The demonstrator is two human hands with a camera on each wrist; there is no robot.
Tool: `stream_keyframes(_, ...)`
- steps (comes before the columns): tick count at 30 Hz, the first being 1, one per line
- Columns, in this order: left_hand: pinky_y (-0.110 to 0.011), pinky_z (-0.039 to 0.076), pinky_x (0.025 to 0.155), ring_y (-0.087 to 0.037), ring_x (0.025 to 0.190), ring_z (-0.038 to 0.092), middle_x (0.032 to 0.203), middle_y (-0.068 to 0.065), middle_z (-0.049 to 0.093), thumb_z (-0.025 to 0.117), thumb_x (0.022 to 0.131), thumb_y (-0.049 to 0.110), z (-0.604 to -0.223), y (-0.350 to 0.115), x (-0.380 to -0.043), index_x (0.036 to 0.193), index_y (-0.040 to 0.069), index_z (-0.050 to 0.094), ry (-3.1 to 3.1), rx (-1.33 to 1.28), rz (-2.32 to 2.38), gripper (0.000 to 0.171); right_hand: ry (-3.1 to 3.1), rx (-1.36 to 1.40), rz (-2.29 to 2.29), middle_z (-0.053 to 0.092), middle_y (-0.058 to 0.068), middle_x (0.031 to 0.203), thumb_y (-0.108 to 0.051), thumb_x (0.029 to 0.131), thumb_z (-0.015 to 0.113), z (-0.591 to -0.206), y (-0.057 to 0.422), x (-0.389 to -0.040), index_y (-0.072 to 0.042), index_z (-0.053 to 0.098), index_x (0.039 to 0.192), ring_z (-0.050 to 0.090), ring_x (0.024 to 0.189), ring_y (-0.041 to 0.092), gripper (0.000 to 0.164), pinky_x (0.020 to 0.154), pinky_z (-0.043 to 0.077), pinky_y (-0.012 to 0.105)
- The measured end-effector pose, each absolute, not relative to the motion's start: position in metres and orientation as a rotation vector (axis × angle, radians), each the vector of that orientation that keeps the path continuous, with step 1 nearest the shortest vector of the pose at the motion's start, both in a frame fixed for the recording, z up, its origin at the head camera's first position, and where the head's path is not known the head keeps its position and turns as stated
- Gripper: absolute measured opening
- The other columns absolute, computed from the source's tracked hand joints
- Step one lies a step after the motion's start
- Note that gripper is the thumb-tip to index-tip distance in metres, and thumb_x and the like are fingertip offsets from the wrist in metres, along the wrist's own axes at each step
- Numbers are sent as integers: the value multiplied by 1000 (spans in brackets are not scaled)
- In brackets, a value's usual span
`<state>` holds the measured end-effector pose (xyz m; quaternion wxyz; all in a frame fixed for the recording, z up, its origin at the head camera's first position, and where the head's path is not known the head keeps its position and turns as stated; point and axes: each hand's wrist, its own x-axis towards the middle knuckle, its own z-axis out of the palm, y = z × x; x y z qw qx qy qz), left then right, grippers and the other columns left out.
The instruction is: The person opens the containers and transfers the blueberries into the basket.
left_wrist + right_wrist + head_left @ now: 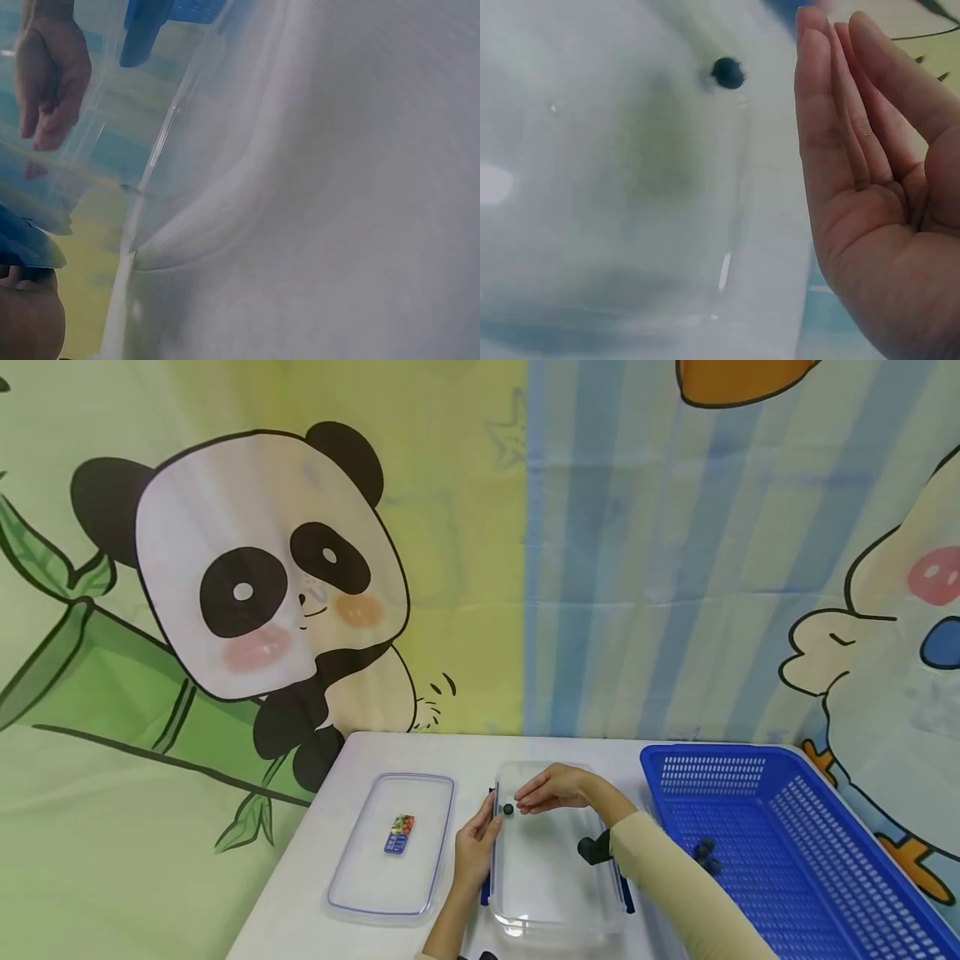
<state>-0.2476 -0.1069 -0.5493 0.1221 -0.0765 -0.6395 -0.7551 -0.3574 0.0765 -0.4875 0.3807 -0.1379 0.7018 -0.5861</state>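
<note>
A clear plastic box [555, 877] with dark blue side clips stands in the middle of the table. At its left wall, my left hand [472, 847] holds the edge, thumb near the rim; in the left wrist view only part of this hand shows, at the lower left. One dark blueberry [508, 809] appears inside the box by the far left wall, also seen as a round berry [728, 73] in the right wrist view. Just right of it hovers my right hand [558, 788], fingers nearly straight and together, thumb apart, holding nothing visible.
A clear lid [392, 877] with a blue rim and a colourful label lies left of the box. To the right stands a blue plastic basket [757, 827] with a few dark berries [707, 855] in it. Behind the table hangs a printed cartoon curtain [465, 568].
</note>
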Motion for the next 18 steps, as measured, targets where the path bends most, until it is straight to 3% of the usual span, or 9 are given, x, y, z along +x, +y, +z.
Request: stream_keyframes(18,-22,35,99,-30,127,35,137,-20,38,53,91,-2,-550,-107,-248,130,-13,40,-1863,-241,-2213,43,1917,-87,-1662,67,23,92,9,83,61,-532,57,-368,16,62,104,67,83,25,23,79,55,36)
